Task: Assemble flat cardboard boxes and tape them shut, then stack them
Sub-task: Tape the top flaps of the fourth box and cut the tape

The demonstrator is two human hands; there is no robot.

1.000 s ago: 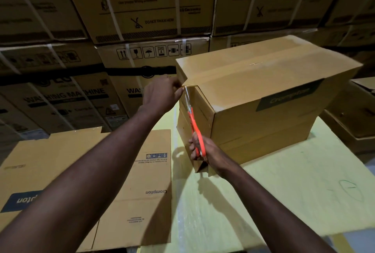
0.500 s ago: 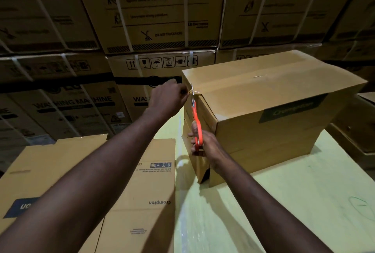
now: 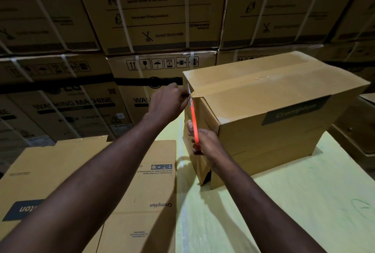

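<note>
- The flat cardboard boxes (image 3: 91,181) lie at the far left, overlapping, printed faces up, not yet folded.
- The left hand (image 3: 166,102) is up at the near top corner of the assembled box. Its fingertips are bunched and pinch what looks like the loose end of the tape strip (image 3: 263,83). Holding that end taut and pulled away from the cardboard should let it part in one clean pass.
- The cutter (image 3: 193,123), orange-handled, stands almost upright against the box's end face. Its metal tip is at the tape, just beside the left fingertips, so the stroke is best kept short and aimed away from them.
- The right hand (image 3: 207,143) is curled round the lower handle, gripping it. A firm wrist would keep the blade off the cardboard.
- The assembled box (image 3: 274,123) stands on the yellow-green surface (image 3: 304,202) with its top flaps closed and tape running along the seam. Once the tape is cut, the tail wants smoothing down over the end face. A dark gap shows at the lower near corner and may need checking before stacking.
</note>
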